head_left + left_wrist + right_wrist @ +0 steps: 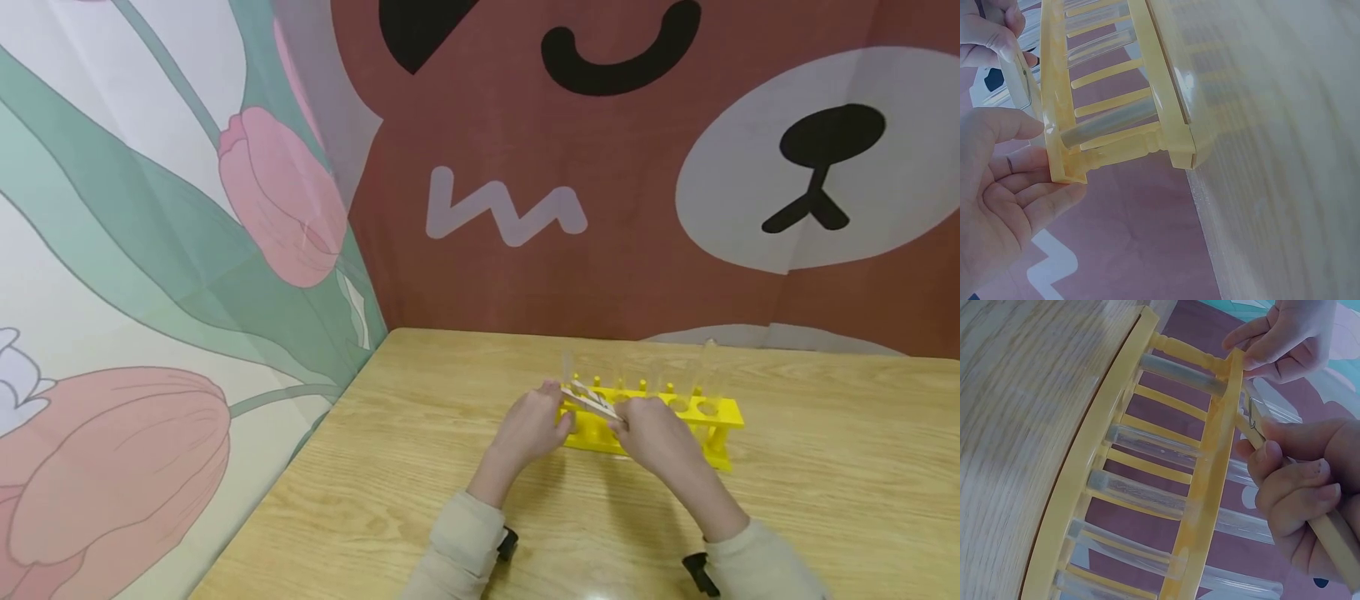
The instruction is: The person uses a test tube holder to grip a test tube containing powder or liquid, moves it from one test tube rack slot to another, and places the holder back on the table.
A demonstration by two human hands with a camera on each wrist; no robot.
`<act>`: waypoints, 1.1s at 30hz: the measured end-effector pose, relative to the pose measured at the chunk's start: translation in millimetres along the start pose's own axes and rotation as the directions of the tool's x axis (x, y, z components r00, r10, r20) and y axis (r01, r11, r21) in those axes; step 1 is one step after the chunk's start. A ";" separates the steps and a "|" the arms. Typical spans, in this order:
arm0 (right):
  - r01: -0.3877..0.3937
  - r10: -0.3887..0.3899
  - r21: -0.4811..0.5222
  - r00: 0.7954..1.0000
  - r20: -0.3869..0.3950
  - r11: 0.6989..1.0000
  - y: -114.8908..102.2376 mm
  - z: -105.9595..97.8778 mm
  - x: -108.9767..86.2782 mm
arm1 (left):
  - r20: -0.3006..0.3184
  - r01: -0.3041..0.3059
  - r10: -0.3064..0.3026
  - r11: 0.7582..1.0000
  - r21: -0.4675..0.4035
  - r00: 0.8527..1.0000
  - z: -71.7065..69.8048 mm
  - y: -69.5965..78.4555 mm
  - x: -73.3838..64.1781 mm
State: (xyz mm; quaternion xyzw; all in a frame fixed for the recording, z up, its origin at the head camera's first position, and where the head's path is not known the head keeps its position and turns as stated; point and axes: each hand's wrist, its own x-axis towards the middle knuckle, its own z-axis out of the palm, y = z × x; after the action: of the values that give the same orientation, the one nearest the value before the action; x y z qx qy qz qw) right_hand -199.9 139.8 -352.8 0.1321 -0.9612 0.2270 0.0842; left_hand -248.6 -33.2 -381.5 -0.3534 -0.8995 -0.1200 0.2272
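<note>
A yellow test tube rack (723, 410) stands upright on the table, with several clear test tubes in its holes. My left hand (528, 425) grips the left end of the rack's top plate, thumb at the front edge. In my right hand (663, 437) is a wooden test tube clamp (592, 402), its handle wrapped by curled fingers. The clamp's wire spring (1252, 412) shows in the right wrist view. Just above the top plate, its tips are right at the leftmost test tube (1185, 374), whose lower part looks grey; my left hand partly hides those tips.
The wooden table (360, 467) extends in front of the rack and to both sides. Behind it hangs a brown cloth (465, 283) with a bear face; a tulip-patterned cloth (180, 275) borders the left edge. Black wrist devices (699, 573) sit at the cuffs.
</note>
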 end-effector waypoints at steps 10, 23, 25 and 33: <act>0.003 -0.003 -0.009 1.000 0.004 1.000 0.0 0.8 2.5 | -0.001 0.016 -0.016 1.000 0.005 1.000 2.4 -0.3 -0.3; -0.015 0.015 -0.003 1.000 0.007 1.000 -0.7 2.1 3.6 | 0.026 0.024 -0.024 1.000 0.004 0.999 -0.2 -0.4 0.8; -0.014 0.014 -0.006 1.000 0.005 1.000 -0.5 2.0 3.3 | 0.026 0.022 -0.022 1.000 0.000 0.999 0.2 -0.6 0.8; -0.005 0.005 -0.020 1.000 -0.001 1.000 0.0 -0.6 2.4 | 0.028 0.041 -0.040 0.999 -0.036 0.999 -0.4 -0.9 1.4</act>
State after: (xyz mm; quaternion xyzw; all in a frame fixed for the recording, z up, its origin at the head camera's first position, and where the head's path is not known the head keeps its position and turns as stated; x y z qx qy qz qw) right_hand -202.1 139.5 -351.7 0.1285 -0.9637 0.2178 0.0856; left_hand -250.0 -33.2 -380.5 -0.3407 -0.9072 -0.1359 0.2061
